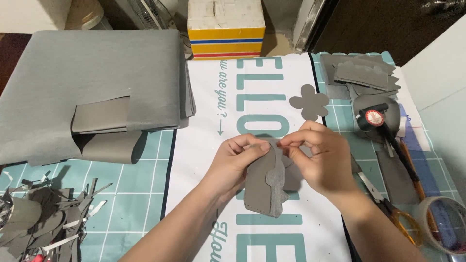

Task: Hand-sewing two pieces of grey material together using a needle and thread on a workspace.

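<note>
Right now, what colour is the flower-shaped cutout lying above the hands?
Grey, the flower-shaped fabric cutout matches the other cut pieces; the head view shows it best.

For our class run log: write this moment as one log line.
left hand: pinching grey cut-out piece | right hand: pinching its top edge | nearby: grey flower shape, scissors, tape roll

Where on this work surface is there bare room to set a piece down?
Bare mat shows between the folded grey fabric and the flower cutout, and below the fabric beside the left hand. Crowded: scrap pile lower left, tools, scissors and tape roll right.
</note>
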